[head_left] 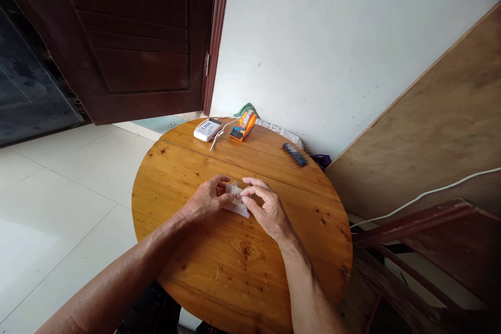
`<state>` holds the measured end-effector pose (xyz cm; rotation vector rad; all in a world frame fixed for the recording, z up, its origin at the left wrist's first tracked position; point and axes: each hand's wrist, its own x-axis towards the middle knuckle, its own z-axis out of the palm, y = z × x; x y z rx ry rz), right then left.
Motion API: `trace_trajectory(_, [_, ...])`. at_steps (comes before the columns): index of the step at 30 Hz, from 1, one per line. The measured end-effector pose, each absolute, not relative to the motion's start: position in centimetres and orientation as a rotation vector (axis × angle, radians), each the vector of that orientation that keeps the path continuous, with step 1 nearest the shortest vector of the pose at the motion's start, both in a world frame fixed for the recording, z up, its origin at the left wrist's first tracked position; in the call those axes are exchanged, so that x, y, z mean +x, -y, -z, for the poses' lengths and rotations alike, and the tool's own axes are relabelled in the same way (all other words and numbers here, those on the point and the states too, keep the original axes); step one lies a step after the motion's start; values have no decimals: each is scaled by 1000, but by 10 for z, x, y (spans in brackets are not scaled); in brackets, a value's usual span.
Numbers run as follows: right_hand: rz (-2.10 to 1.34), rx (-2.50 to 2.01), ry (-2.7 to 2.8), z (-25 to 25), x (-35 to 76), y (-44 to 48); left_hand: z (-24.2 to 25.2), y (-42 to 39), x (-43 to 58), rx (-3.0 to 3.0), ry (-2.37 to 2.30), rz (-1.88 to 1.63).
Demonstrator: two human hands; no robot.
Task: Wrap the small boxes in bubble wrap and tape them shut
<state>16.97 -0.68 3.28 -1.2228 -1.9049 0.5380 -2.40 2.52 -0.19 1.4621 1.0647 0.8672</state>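
Note:
A small, whitish, see-through piece of plastic wrapping lies over the middle of the wooden table between my hands. My left hand curls round its left side, thumb on top and fingers behind. From the right, my right hand pinches at the upper part of the wrapping with thumb and index finger, the other fingers loosely bent above. A small round shape shows at those fingertips, too small to name. Parts of the wrapping are hidden behind the fingers.
On the round table, toward the wall, are a white device with a cable, an orange tape dispenser and a blurred dark remote-like object. A green cloth sits behind. A dark red door stands left.

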Motion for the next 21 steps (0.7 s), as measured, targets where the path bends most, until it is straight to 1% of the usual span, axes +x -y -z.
trace_trajectory(21, [-527, -1191, 1797, -33, 163, 8, -12, -18, -21, 1469, -1102, -854])
